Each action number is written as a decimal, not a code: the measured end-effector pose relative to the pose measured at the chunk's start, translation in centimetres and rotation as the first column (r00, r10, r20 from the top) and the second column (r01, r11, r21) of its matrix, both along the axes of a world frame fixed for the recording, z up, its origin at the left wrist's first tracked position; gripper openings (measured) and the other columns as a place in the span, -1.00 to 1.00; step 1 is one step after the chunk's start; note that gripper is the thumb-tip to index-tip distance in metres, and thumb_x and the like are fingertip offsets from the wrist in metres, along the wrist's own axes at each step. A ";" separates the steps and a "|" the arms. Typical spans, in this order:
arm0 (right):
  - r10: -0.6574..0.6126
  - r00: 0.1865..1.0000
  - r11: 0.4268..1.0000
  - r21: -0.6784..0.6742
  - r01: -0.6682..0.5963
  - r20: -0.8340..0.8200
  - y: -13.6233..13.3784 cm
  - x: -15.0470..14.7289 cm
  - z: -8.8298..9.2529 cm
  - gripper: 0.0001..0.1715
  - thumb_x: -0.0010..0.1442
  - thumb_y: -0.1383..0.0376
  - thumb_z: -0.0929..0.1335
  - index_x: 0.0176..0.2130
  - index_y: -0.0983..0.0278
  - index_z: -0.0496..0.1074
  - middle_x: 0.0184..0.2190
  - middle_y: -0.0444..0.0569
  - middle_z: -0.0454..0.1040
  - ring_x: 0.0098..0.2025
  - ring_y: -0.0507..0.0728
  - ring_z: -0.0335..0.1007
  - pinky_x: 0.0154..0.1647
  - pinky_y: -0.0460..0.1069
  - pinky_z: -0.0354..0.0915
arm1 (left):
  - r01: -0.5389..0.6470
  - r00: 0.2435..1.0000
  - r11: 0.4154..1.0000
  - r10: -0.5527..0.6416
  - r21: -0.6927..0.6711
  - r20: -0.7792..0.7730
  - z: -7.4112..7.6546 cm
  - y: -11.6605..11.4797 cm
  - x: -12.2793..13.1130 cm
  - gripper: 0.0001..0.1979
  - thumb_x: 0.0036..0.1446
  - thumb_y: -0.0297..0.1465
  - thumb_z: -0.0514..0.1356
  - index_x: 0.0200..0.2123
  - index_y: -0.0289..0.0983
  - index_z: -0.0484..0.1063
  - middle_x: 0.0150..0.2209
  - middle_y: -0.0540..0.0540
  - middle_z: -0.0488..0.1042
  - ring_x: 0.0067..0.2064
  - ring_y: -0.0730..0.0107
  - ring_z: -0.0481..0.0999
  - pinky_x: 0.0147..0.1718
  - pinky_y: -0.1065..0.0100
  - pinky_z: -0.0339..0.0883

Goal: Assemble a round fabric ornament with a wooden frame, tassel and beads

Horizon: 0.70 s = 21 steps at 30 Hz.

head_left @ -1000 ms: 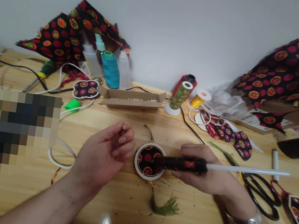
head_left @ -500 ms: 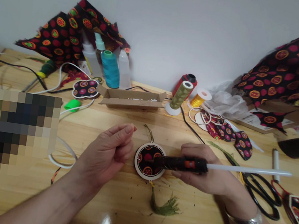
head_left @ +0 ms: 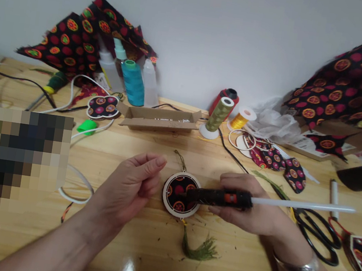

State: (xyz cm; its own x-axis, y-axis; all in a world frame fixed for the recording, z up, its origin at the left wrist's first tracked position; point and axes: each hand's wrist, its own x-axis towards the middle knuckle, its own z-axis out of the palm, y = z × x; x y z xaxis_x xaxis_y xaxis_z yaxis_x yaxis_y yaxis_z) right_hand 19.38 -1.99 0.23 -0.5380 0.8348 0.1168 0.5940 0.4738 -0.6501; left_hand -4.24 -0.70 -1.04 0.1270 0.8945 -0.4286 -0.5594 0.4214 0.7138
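My right hand [head_left: 240, 215] grips a black hot glue gun [head_left: 222, 198], with a long white glue stick [head_left: 302, 205] running out of its back to the right. The gun's nozzle points left, over the dark patterned fabric in the middle of a round pendant [head_left: 164, 203] with a pale rim. This pendant lies flat on the table, a cord loop [head_left: 180, 160] at its top and a green tassel [head_left: 200, 248] at its bottom. Just left of it, my left hand [head_left: 137, 181] is closed, thumb against the curled fingers; whatever it may hold is hidden.
An open cardboard box [head_left: 160, 126] stands behind the pendant. Thread spools, green [head_left: 219, 116] and teal [head_left: 133, 85], are near the wall. Black-handled scissors [head_left: 318, 235] lie right, a green cap [head_left: 87, 127] left. White cables [head_left: 74, 199] cross the left side, where one area is pixelated.
My left hand's thumb and fingers have shifted slightly downward and right. The glue gun and round pendant look nearly still.
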 end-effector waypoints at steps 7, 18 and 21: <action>-0.004 1.000 1.000 0.028 0.004 0.001 0.0 0.1 -0.1 -0.57 0.11 0.13 0.39 -0.62 0.29 0.26 -0.66 -0.21 0.16 -0.60 -0.04 0.09 -0.59 -0.11 0.01 | 0.017 1.000 1.000 -0.017 -0.018 -0.011 -0.1 0.0 0.0 -0.71 -0.27 -0.46 0.45 -0.68 -0.30 0.35 -0.73 0.18 0.12 -0.70 0.71 0.03 -0.76 0.60 -0.10; 0.006 1.000 1.000 0.000 -0.006 0.005 0.0 0.1 0.1 -0.58 0.11 0.16 0.39 -0.63 0.27 0.23 -0.65 -0.20 0.15 -0.60 -0.03 0.09 -0.58 -0.09 0.00 | 0.017 1.000 1.000 -0.017 -0.006 -0.018 0.1 -0.2 0.1 -0.71 -0.20 -0.46 0.43 -0.68 -0.30 0.34 -0.71 0.17 0.10 -0.68 0.69 0.02 -0.75 0.57 -0.11; 0.002 1.000 1.000 0.017 -0.002 -0.008 0.0 0.2 0.0 -0.59 0.10 0.16 0.40 -0.62 0.28 0.25 -0.65 -0.21 0.15 -0.59 -0.03 0.09 -0.58 -0.10 0.01 | 0.011 1.000 1.000 -0.012 -0.020 -0.008 0.1 -0.1 0.1 -0.75 -0.23 -0.47 0.44 -0.66 -0.31 0.39 -0.70 0.17 0.10 -0.68 0.69 0.03 -0.74 0.57 -0.12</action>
State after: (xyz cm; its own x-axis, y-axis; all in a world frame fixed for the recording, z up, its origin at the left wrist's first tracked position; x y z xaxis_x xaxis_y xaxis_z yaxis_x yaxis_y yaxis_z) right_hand 19.55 -1.99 0.26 -0.5387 0.8316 0.1351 0.5881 0.4860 -0.6465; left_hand -4.10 -0.81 -0.90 0.1337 0.8841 -0.4477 -0.5487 0.4423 0.7095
